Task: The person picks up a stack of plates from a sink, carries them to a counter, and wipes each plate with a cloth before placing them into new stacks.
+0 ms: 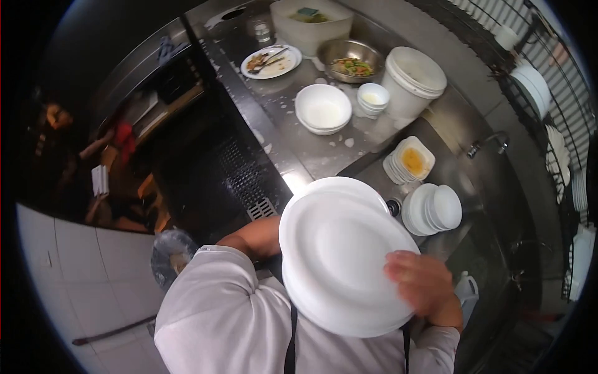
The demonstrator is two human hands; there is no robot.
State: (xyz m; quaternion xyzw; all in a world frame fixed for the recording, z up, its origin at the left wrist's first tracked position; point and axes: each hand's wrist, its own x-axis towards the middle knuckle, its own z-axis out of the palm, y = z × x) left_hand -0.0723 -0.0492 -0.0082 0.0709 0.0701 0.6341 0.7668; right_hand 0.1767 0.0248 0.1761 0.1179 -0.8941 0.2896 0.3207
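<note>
A stack of white oval plates (342, 246) is held up at a tilt in front of my body. At its right side is my right hand (423, 283), blurred, with bent fingers over the rim of the top plate and the palm outside it. My left forearm (255, 240) reaches behind the stack from the left; the hand itself is hidden by the plates. Just beyond the stack, in the sink, stand a pile of small white dishes (445, 209) and a stack of square bowls (413, 161) with orange liquid in the top one.
On the steel counter are white bowls (322, 109), small cups (374, 98), a white bucket (414, 78), a metal bowl of food scraps (352, 61), a plate with leftovers and cutlery (271, 62) and a plastic tub (311, 28). A tap (489, 144) and dish rack (536, 93) are right.
</note>
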